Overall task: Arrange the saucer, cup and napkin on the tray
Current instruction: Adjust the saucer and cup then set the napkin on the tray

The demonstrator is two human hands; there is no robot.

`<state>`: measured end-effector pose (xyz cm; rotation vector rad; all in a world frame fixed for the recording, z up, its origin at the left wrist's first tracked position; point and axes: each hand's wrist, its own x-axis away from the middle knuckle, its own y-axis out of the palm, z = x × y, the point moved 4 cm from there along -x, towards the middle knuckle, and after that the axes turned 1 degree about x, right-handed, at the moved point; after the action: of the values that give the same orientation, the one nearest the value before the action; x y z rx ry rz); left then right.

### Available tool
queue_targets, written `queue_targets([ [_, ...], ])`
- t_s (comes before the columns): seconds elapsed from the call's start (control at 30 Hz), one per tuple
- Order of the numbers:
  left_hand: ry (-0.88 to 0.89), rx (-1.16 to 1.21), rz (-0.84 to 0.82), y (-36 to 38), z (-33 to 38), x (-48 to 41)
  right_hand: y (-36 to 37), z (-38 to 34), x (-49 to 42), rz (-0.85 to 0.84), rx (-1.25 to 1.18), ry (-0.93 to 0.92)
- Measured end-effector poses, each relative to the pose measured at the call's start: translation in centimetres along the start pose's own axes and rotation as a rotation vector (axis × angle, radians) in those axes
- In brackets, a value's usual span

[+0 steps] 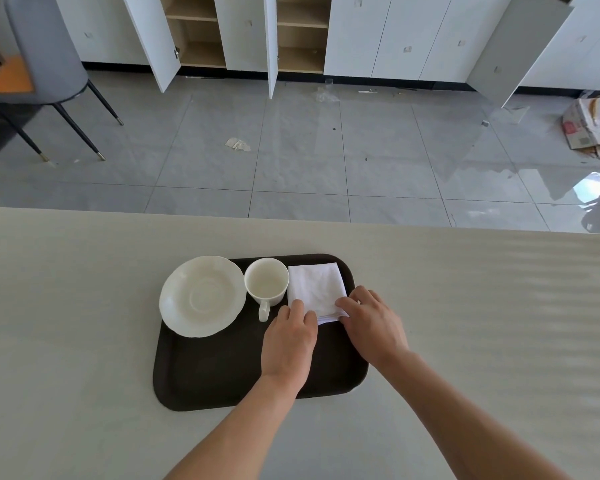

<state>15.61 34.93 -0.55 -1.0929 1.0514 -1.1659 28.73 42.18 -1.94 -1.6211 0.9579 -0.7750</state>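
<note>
A dark brown tray [215,368] lies on the pale table. On its far left sits a white saucer [201,296], overhanging the tray's left rim. An empty white cup [266,281] stands upright beside it, its handle pointing toward me. A folded white napkin [315,289] lies on the tray's far right. My left hand [288,341] pinches the napkin's near left corner. My right hand [373,323] pinches its near right corner, where the folded layers show.
The pale table [84,323] ends at a far edge, with grey tiled floor beyond. A grey chair [49,64] stands at the far left, white cabinets [413,36] with open doors line the back, and cardboard [589,129] lies at the far right.
</note>
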Motion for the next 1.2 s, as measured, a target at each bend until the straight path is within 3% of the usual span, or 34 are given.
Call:
queue_targets([
  [0.67,0.005,0.049,0.016,0.5,-0.6,0.0,0.4,0.1,-0.2,-0.005,-0.022,0.02],
  [1.03,-0.015,0.251,0.018,0.6,-1.4,1.8,0.2,-0.1,0.0,-0.027,-0.028,0.029],
  [1.2,-0.106,0.403,0.105,0.2,-3.0,3.9,0.3,-0.3,0.2,-0.041,-0.031,0.043],
])
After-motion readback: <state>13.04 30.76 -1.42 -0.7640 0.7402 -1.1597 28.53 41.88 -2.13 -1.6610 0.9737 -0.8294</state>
